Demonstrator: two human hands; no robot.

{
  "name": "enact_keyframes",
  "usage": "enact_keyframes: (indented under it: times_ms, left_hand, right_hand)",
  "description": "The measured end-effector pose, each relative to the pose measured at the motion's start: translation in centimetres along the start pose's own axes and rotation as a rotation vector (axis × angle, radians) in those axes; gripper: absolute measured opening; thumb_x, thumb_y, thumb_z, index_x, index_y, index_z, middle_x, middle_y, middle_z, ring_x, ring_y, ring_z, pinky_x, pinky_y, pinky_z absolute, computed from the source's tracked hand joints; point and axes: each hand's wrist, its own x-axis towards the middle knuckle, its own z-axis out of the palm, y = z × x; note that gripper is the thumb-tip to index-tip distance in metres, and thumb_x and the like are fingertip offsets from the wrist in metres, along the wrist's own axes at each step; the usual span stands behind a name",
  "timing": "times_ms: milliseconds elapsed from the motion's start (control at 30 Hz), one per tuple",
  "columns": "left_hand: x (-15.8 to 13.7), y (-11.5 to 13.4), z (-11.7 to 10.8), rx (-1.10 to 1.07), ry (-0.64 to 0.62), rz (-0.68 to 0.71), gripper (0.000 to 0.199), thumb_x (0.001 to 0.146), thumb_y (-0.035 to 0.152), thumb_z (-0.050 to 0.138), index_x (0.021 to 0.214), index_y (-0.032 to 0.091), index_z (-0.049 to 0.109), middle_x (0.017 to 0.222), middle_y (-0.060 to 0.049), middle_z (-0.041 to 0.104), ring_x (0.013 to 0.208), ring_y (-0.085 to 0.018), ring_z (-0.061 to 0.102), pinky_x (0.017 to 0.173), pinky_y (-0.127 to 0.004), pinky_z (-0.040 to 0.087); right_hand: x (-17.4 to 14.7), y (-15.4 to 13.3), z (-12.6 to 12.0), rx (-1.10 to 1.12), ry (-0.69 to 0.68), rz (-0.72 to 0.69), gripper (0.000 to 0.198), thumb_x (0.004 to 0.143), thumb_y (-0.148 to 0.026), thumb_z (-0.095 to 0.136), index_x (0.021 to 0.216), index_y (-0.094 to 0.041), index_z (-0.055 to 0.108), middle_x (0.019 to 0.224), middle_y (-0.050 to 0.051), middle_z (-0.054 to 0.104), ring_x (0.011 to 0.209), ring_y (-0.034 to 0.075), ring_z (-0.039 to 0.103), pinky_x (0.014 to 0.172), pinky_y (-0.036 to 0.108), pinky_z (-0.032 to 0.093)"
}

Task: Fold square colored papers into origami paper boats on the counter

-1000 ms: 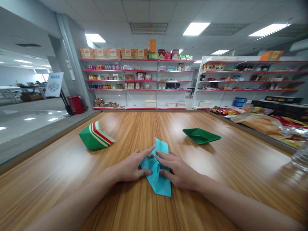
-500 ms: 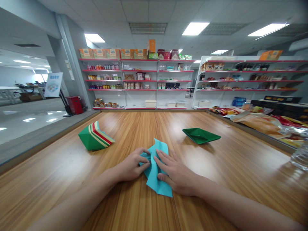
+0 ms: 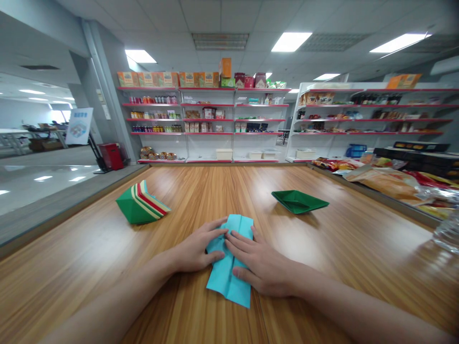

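A light blue sheet of folded paper lies on the wooden table in front of me, creased along its length. My left hand rests at its left edge, fingers apart, with the fingertips on the paper. Across the right half lies my right hand, its fingers stretched flat and pressing the sheet down. Part of the paper is hidden under both hands. Farther off to the left sits a stack of nested folded paper in green, cream and red. On the right is a green folded paper boat.
The wooden table has a raised edge at the far side. Snack packages and dark boxes lie beyond its right edge, near a clear plastic item. Stocked shelves stand behind.
The blue paper has flattened and turned a little, its near end shifting left and toward me. My left fingers have spread from a pinch onto the paper; my right hand has slid slightly.
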Motion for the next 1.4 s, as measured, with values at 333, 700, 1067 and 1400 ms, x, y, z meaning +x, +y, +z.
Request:
enact_keyframes:
  times_ms: [333,700,1067,1400]
  left_hand:
    - [0.3,1.2,-1.7,0.061,-0.250,0.028,0.070,0.081,0.055,0.058,0.142,0.035,0.031,0.152,-0.002,0.028,0.140,-0.034,0.017,0.110,-0.057,0.013]
    - [0.6,1.8,-2.5,0.045,-0.364,-0.009,0.104,0.064,0.061,0.071,0.146,0.036,0.012,0.155,-0.005,0.014,0.140,-0.040,0.005,0.103,-0.070,-0.003]
    - [0.2,1.5,-2.4,0.056,-0.356,0.015,0.098,0.066,0.063,0.068,0.145,0.036,0.018,0.155,-0.004,0.013,0.141,-0.039,0.004,0.105,-0.067,-0.001]
    - [-0.2,-0.1,-1.6,0.182,-0.193,-0.127,0.090,0.070,0.070,0.059,0.145,0.037,0.020,0.155,-0.008,0.015,0.141,-0.036,0.012,0.107,-0.065,0.002]
  right_hand:
    - [-0.5,-0.8,-1.0,0.045,0.049,-0.328,0.042,0.086,-0.031,0.051,0.127,-0.019,0.054,0.122,0.007,0.062,0.125,0.025,0.045,0.108,0.045,0.027]
    - [0.0,4.4,-1.3,0.021,0.104,0.021,0.040,0.097,-0.035,0.033,0.133,-0.028,0.048,0.139,0.003,0.048,0.135,0.025,0.033,0.109,0.055,0.021]
    - [-0.1,5.9,-0.2,-0.073,0.201,0.185,0.048,0.095,-0.038,0.037,0.140,-0.021,0.039,0.146,0.012,0.036,0.136,0.029,0.029,0.109,0.056,0.019]
    - [-0.7,4.9,-0.7,-0.005,0.123,0.075,0.051,0.091,-0.031,0.045,0.141,-0.027,0.037,0.151,0.008,0.027,0.140,0.029,0.018,0.111,0.057,0.014]
